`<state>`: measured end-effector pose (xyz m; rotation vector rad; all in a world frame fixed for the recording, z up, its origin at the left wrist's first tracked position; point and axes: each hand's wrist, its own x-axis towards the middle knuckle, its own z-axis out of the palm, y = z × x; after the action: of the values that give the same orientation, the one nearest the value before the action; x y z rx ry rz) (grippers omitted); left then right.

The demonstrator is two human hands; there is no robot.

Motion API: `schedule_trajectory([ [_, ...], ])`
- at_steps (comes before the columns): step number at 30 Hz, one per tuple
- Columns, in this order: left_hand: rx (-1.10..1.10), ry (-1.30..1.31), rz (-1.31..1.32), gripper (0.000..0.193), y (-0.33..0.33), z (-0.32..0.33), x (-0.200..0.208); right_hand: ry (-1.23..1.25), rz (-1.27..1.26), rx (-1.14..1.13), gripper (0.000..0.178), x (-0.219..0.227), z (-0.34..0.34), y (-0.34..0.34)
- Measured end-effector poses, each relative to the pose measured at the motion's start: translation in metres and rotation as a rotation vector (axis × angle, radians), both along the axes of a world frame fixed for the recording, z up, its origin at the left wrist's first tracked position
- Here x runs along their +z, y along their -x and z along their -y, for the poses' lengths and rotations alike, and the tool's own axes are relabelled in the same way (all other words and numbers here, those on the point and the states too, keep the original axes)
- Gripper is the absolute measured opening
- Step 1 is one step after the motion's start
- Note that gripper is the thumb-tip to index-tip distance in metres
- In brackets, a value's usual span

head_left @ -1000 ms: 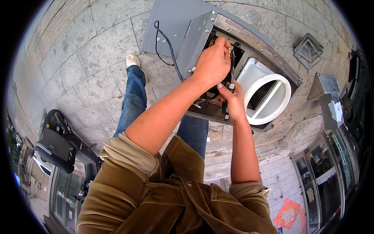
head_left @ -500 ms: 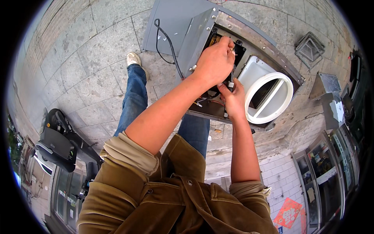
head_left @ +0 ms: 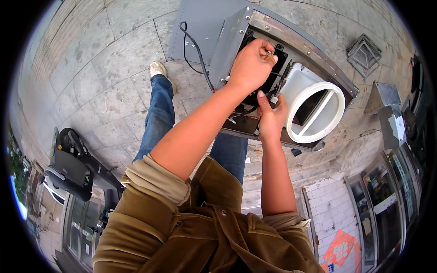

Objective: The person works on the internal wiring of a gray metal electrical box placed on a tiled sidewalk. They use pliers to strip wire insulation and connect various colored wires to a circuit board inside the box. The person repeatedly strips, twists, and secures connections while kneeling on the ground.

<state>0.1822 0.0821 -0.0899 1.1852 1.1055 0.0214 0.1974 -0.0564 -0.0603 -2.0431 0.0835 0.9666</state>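
An opened grey metal appliance housing [head_left: 226,50] lies in front of me, with a black box-like part [head_left: 279,58] and loose wires inside. Over the black part, my left hand [head_left: 251,67] is closed in a pinch. A small brassy bit shows at its fingertips, too small to name. Lower and to the right, my right hand [head_left: 273,117] grips a slim dark tool [head_left: 283,81] that slants up and right; its kind is not clear. A white connector [head_left: 274,99] sits by the thumb. To the right is a white plastic duct with a round collar [head_left: 339,107].
A black cable [head_left: 195,49] loops out of the housing over a grey panel [head_left: 193,18] with small screws on it. On the paving at the right stand a wire basket [head_left: 364,54] and a metal box [head_left: 383,96]. A parked scooter [head_left: 68,166] stands at the left.
The slim dark tool in my right hand has tilted right, away from my left hand. My left hand stays pinched over the black part. The view has shifted slightly.
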Motion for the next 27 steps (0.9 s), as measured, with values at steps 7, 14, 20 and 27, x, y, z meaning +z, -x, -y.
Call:
schedule_trajectory([
  [7, -0.161, -0.355, 0.228, 0.043, 0.039, -0.018, 0.085, -0.09, -0.038, 0.13, 0.035, 0.083, 0.034, 0.022],
  [14, -0.733, -0.52, 0.602, 0.025, 0.135, -0.023, 0.123, 0.094, -0.116, 0.881, 0.047, 0.112, 0.055, 0.049],
  [20, -1.094, -0.565, 0.292, 0.022, 0.221, -0.029, 0.104, 0.066, -0.191, 1.189, 0.051, 0.099, 0.045, 0.065],
  [27, -1.014, -1.03, -0.302, 0.011, 0.229, -0.064, 0.091, 0.192, -0.239, 1.141, 0.054, 0.089, 0.069, 0.068],
])
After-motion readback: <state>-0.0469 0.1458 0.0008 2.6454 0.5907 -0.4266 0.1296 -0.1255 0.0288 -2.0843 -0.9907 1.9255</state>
